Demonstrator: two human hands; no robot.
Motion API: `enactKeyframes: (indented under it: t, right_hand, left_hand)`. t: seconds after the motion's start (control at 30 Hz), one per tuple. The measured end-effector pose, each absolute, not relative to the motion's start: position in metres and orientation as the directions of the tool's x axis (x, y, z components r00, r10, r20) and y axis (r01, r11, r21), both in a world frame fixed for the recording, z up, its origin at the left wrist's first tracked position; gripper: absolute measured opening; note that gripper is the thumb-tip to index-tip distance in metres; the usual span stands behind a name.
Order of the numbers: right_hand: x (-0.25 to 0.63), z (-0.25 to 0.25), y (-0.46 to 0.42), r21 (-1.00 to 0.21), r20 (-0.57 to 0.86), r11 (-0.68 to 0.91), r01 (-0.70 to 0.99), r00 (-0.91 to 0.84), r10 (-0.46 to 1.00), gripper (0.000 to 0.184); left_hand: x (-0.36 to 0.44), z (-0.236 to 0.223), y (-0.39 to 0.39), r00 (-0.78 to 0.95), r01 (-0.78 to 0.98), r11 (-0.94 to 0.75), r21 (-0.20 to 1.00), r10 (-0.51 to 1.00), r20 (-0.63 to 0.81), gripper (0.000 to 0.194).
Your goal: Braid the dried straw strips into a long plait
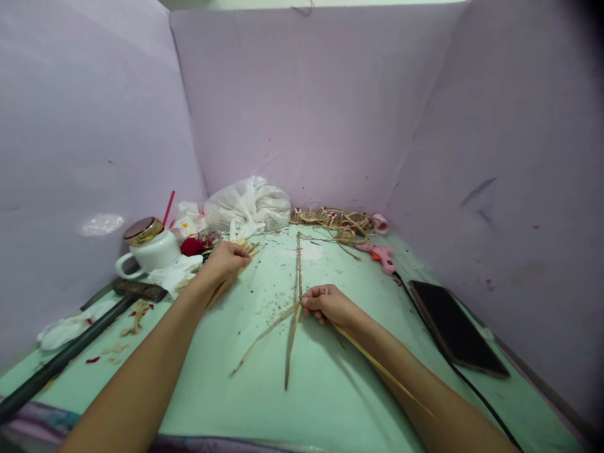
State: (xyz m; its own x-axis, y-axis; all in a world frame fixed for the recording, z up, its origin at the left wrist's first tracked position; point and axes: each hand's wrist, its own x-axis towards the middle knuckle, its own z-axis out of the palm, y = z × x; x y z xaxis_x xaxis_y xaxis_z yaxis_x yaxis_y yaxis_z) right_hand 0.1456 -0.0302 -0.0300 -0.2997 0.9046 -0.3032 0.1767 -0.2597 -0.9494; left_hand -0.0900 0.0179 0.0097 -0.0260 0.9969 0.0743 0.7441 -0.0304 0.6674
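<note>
A thin braid of dried plant strips (299,264) runs lengthwise down the middle of the table. My right hand (328,303) pinches its near end, where the loose strips part. Two of these strips (291,349) fan out toward me, and another long strip (387,371) passes under my right hand and along the forearm. To the left, my left hand (227,259) is closed on a bundle of dried strips (248,246). Its palm hides part of the bundle, and how many strips the fingers grip cannot be seen.
At left are a hammer (140,290), a lidded white mug (158,251) and red yarn (192,245). A plastic bag (250,204) and a heap of braided cord (340,221) lie at the back. A pink glue gun (380,255) and dark phone (457,327) are at right, with purple walls around.
</note>
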Motion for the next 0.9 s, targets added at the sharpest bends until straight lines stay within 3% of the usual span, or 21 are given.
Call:
enactKeyframes:
  t: [0.07, 0.13, 0.27, 0.43, 0.57, 0.7, 0.8, 0.9]
  right_hand:
    - [0.146, -0.031, -0.030, -0.952, -0.296, -0.251, 0.176, -0.311, 0.903, 0.010]
    - [0.146, -0.031, -0.030, -0.954, -0.288, -0.243, 0.174, -0.317, 0.904, 0.011]
    - [0.146, -0.030, -0.031, -0.954, -0.288, -0.243, 0.173, -0.318, 0.903, 0.011]
    - [0.146, -0.030, -0.031, -0.951, -0.296, -0.250, 0.179, -0.313, 0.902, 0.010]
    - [0.146, -0.031, -0.030, -0.953, -0.292, -0.247, 0.175, -0.317, 0.902, 0.011]
    - [0.145, -0.030, -0.030, -0.954, -0.289, -0.243, 0.176, -0.323, 0.901, 0.012]
    - [0.145, -0.029, -0.030, -0.953, -0.295, -0.251, 0.172, -0.312, 0.903, 0.011]
    - [0.146, -0.028, -0.030, -0.953, -0.291, -0.246, 0.178, -0.310, 0.905, 0.010]
  left_hand:
    - [-0.103, 0.010, 0.023, -0.155, 0.798, -0.021, 0.602, 0.959, 0.238, 0.021]
    - [-0.109, 0.010, 0.025, -0.175, 0.844, -0.002, 0.537, 0.944, 0.279, 0.021]
    - [-0.102, 0.005, 0.025, -0.139, 0.921, 0.049, 0.386, 0.968, 0.210, 0.021]
    - [-0.093, -0.001, 0.026, -0.225, 0.962, 0.202, 0.185, 0.967, 0.117, 0.014]
    - [-0.095, 0.009, 0.020, -0.217, 0.950, 0.185, 0.253, 0.970, 0.108, 0.012]
    - [-0.086, 0.026, 0.006, -0.141, 0.898, 0.092, 0.431, 0.987, 0.082, 0.011]
    - [-0.068, 0.034, -0.012, 0.147, 0.757, 0.006, 0.654, 0.973, -0.180, 0.012]
    - [-0.052, 0.033, -0.028, 0.404, 0.748, -0.011, 0.664, 0.801, -0.441, 0.008]
